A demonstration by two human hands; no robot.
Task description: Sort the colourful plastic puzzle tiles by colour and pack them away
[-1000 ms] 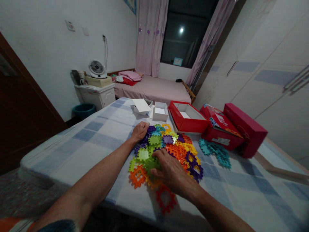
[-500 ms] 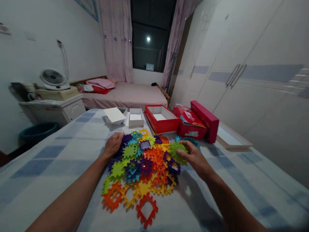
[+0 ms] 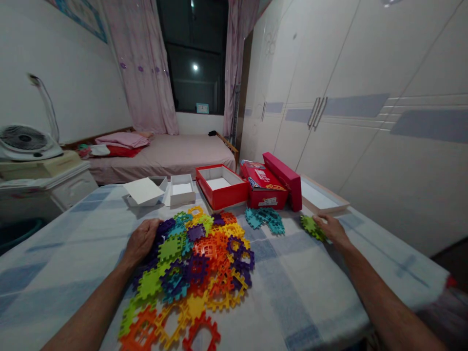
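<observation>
A heap of plastic interlocking tiles (image 3: 210, 251) in orange, yellow, purple, green, teal and red spreads over the checked cloth before me. My left hand (image 3: 142, 241) rests at the heap's left edge, fingers against purple tiles (image 3: 160, 240); its fingertips are partly hidden there. Out to the right, my right hand (image 3: 332, 228) pinches a light green tile (image 3: 313, 228) low over the cloth; I cannot tell whether the tile touches it. Between the heap and that hand lies a small group of teal tiles (image 3: 266, 219).
Along the table's far side stand white boxes (image 3: 183, 190), an open red box (image 3: 228, 195), a closed red box (image 3: 268, 195) with a pink-red box (image 3: 287, 183) leaning on it, and a shallow tray-like lid (image 3: 325, 197). A bed (image 3: 175, 151) and wardrobe (image 3: 351, 73) lie beyond.
My right hand has carried the light green tile away from the heap to the right, past the teal tiles. My left hand stays by the heap. The view has turned right.
</observation>
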